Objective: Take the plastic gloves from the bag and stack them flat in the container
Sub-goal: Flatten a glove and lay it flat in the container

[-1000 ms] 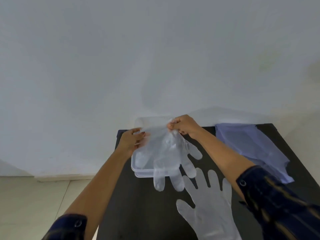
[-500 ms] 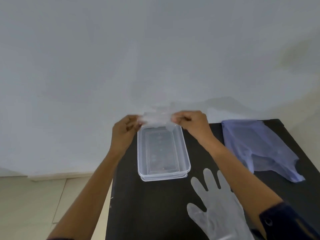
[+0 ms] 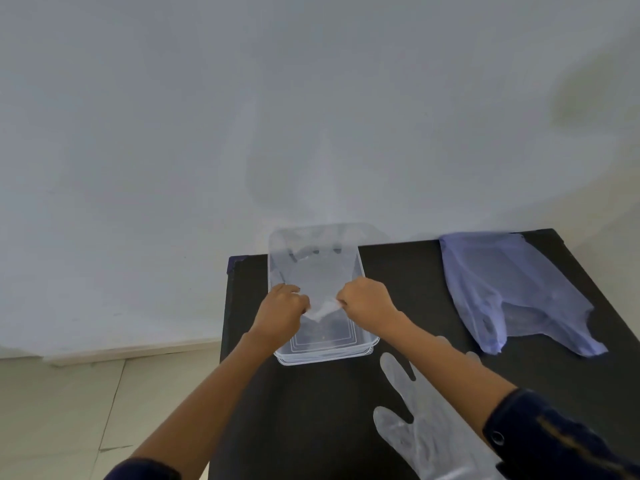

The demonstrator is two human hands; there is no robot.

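A clear rectangular plastic container stands on the black table near its back left. A transparent plastic glove lies spread inside it, fingers towards the wall. My left hand and my right hand are over the container's middle, each pinching the glove's cuff edge between them. A second clear glove lies flat on the table at the front right, partly under my right forearm. The pale purple plastic bag lies flat at the back right.
The table's left edge drops to a tiled floor. A white wall rises directly behind the table and the container's far end.
Both hands have come down and towards me from the container's far end, drawing the glove along inside it. The glove, bunched at the far rim before, now lies spread in the container.
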